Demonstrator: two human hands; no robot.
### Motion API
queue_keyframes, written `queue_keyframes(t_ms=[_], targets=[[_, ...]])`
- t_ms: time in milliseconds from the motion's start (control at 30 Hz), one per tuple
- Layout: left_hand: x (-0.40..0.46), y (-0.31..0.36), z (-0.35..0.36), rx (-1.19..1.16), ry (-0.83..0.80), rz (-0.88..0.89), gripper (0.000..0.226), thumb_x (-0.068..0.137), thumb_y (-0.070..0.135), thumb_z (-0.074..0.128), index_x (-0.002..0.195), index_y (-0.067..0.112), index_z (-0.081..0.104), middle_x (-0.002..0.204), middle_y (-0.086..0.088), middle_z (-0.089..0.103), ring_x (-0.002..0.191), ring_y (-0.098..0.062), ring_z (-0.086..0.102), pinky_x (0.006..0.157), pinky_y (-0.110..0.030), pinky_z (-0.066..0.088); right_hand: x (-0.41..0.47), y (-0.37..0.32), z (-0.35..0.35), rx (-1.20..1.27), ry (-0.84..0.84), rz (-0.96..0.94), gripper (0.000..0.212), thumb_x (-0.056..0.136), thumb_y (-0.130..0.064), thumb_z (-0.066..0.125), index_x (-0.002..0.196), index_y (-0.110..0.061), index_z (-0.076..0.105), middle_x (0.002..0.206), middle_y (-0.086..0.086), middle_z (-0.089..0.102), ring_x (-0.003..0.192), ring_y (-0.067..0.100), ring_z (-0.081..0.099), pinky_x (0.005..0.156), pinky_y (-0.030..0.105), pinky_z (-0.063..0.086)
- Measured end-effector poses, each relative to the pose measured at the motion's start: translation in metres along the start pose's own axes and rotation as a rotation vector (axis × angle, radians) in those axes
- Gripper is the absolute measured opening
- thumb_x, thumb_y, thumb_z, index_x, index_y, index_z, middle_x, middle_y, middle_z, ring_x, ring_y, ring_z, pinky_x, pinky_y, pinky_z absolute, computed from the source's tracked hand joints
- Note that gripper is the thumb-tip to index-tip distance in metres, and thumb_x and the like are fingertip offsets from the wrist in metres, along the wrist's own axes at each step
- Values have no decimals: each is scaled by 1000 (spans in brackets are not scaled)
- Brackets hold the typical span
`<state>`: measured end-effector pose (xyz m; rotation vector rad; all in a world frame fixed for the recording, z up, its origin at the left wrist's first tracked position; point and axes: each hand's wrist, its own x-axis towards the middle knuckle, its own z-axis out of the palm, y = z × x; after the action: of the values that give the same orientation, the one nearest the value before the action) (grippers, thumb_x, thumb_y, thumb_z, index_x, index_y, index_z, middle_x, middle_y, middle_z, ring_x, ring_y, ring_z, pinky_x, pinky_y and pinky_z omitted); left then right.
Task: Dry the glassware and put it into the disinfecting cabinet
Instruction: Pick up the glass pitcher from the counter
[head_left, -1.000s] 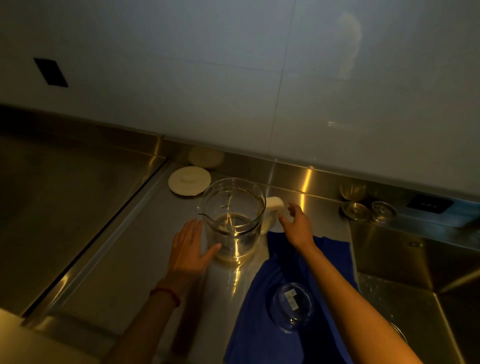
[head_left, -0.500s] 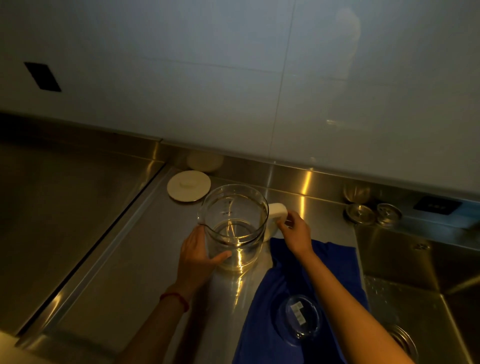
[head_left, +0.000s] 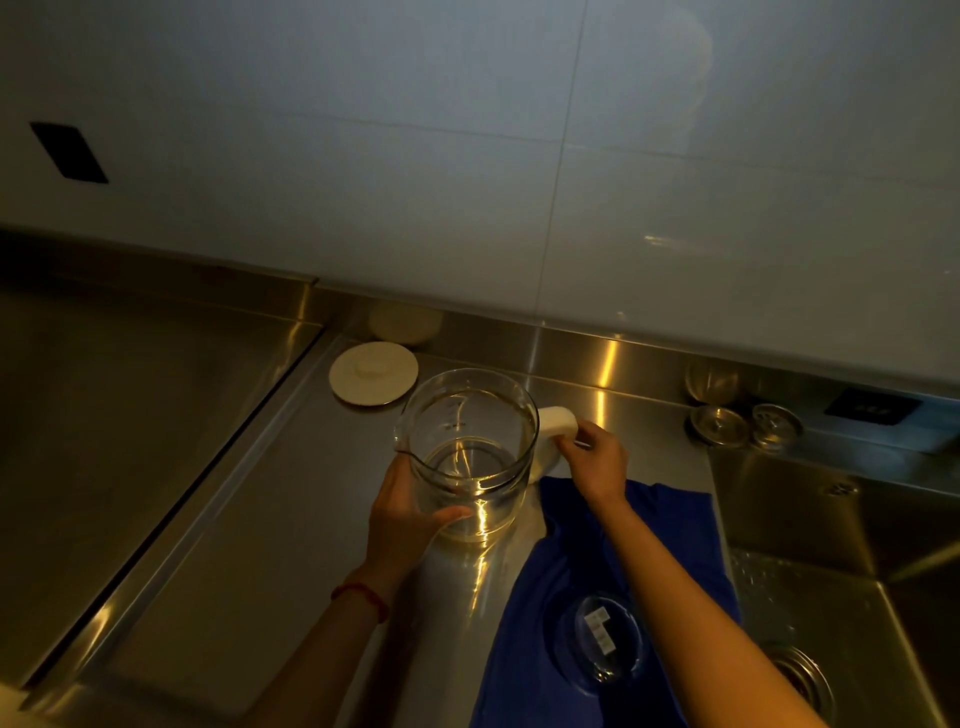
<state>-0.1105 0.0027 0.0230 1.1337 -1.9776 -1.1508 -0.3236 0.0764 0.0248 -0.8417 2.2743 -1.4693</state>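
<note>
A clear glass jug (head_left: 467, 441) with a white handle (head_left: 555, 426) stands upright on the steel counter (head_left: 260, 545). My left hand (head_left: 405, 514) wraps round its lower left side, thumb across the front. My right hand (head_left: 592, 460) grips the white handle from the right. A blue cloth (head_left: 582, 561) lies spread on the counter to the right of the jug. On it, nearer me, rests a small clear glass dish (head_left: 600, 642) with a white label.
A round white lid (head_left: 373, 373) lies behind the jug by the backsplash. Two metal strainers (head_left: 719, 425) (head_left: 776, 425) sit at the sink's back edge. A steel sink (head_left: 841, 561) with a drain (head_left: 802, 675) is at right. A recessed steel panel (head_left: 130, 415) lies left.
My left hand has closed round the jug's side and my right hand has taken the handle. The jug has stayed in about the same place.
</note>
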Motion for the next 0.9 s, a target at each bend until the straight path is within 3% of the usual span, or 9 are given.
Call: queue_keyframes(t_ms=[100, 200, 333, 533, 667, 800, 900], targets=[[3, -3, 0, -19, -3, 41, 127, 38, 83, 60, 134, 3, 37, 129, -1, 44, 121, -13, 41, 95, -19, 36, 1, -4, -5, 4, 9, -23, 31, 87, -11, 60, 118, -8, 59, 112, 10, 65, 98, 11, 56, 81, 19, 41], [9, 2, -1, -35, -39, 43, 96, 45, 58, 76, 124, 15, 44, 121, 1, 52, 112, -5, 50, 97, -23, 43, 2, -10, -15, -5, 37, -57, 32, 87, -11, 60, 118, -8, 59, 112, 9, 64, 99, 11, 55, 82, 20, 40], [23, 11, 3, -60, -59, 47, 102, 54, 26, 87, 139, 10, 33, 140, -8, 43, 131, -21, 38, 106, -33, 34, 4, -13, -31, 8, 93, -82, 32, 84, -12, 63, 116, -11, 61, 107, 4, 65, 96, 9, 57, 78, 16, 42], [27, 27, 19, -100, -145, 85, 101, 58, 21, 85, 142, 16, 28, 143, -3, 39, 129, -10, 34, 100, -23, 30, -1, -12, -62, 28, 155, -72, 36, 81, -9, 67, 116, -8, 61, 109, 11, 67, 99, 18, 61, 89, 34, 50], [24, 39, 35, -112, -198, 95, 100, 60, 22, 84, 143, 15, 27, 146, -5, 36, 134, -18, 31, 101, -24, 29, -11, -11, -86, 3, 217, -61, 34, 80, -7, 66, 114, -6, 61, 106, 11, 67, 93, 13, 58, 84, 27, 47], [20, 58, 48, -143, -252, 150, 93, 62, 19, 83, 139, 18, 31, 132, 7, 41, 120, -5, 34, 94, -20, 30, -22, -8, -108, -26, 306, -37, 33, 79, -5, 67, 112, -4, 63, 103, 13, 67, 90, 13, 60, 80, 22, 45], [20, 66, 59, -145, -299, 178, 93, 61, 21, 83, 139, 20, 31, 126, 12, 40, 117, -3, 35, 91, -17, 32, -30, -7, -123, -50, 356, -9, 35, 80, -6, 67, 114, -3, 61, 106, 13, 67, 91, 11, 57, 79, 20, 44]])
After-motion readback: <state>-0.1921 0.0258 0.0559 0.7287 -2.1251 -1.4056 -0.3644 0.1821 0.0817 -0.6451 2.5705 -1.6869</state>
